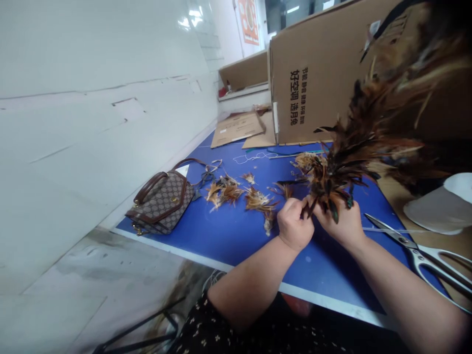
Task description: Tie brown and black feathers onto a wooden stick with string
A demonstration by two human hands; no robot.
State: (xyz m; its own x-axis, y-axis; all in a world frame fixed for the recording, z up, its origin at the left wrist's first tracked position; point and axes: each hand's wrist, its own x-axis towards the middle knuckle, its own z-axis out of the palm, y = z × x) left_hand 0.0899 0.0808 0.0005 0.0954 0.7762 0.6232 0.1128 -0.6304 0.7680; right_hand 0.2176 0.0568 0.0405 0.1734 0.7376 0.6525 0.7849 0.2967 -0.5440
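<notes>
A long, bushy bunch of dark brown and black feathers rises to the upper right above the blue table. My right hand is closed round its lower end, with some fingers hidden under the plumes. Close beside it, my left hand is closed in a pinch at the same lower end; its fingertips are partly covered. Small tufts of loose tan and brown feathers lie on the table to the left of my hands. Large scissors rest to the right, blades partly apart.
A brown patterned handbag stands at the table's left edge by the white wall. Behind are a big cardboard box and flat cardboard pieces. A white tub-like thing is at the right. White string lies near the back.
</notes>
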